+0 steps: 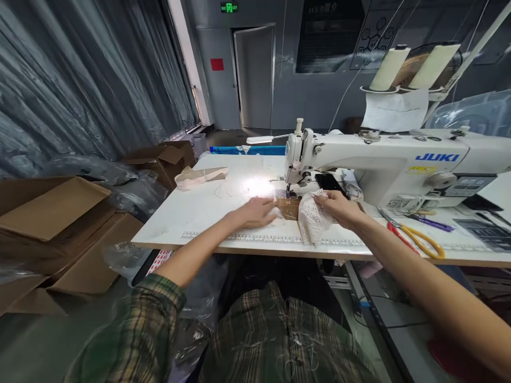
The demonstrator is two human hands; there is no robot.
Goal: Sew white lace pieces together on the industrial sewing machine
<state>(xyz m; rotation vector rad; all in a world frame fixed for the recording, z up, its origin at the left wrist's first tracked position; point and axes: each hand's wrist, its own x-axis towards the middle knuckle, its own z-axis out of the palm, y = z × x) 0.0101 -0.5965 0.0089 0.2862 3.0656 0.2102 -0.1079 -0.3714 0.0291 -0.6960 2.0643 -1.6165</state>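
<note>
White lace fabric (314, 219) hangs bunched from my right hand (337, 207), which pinches its upper edge just right of the needle. Its lower end drapes over the ruler strip near the table's front edge. My left hand (255, 213) lies flat, fingers stretched and slightly blurred, left of the brown plate (289, 208) under the needle. A small bit of white material shows at its fingertips; whether it joins the lace I cannot tell. Above the plate stands the head of a white JUKI sewing machine (297, 159), its needle area lit by a bright lamp.
Yellow-and-red-handled scissors (423, 242) and a purple tool (433, 222) lie on the right. A black phone (329, 182) sits behind my right hand. Beige and pink fabric (202, 177) lies at the table's back left. Cardboard boxes (59, 223) stand left; thread cones (389, 68) rise behind.
</note>
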